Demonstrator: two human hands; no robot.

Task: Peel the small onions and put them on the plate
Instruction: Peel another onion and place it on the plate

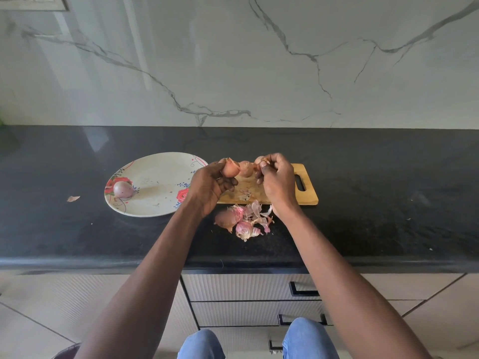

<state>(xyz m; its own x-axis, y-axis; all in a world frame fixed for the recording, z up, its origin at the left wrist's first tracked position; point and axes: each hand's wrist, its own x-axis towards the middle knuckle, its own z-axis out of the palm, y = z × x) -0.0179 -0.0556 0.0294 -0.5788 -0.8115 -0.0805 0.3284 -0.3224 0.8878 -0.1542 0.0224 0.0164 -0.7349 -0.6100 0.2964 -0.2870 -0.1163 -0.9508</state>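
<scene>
- Floral-patterned white round plate is sitting at the left, holding one peeled purplish small onion.
- Left hand is gripping an unpeeled tan small onion, steadying it for stripping.
- Right hand is pinching a papery brown skin flake over the rectangular wooden cutting board.
- Pink discarded peels are lying nearer.

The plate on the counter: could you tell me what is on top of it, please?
One peeled onion lies near the plate's left rim. The left hand covers its right edge, so anything there is hidden.
</scene>
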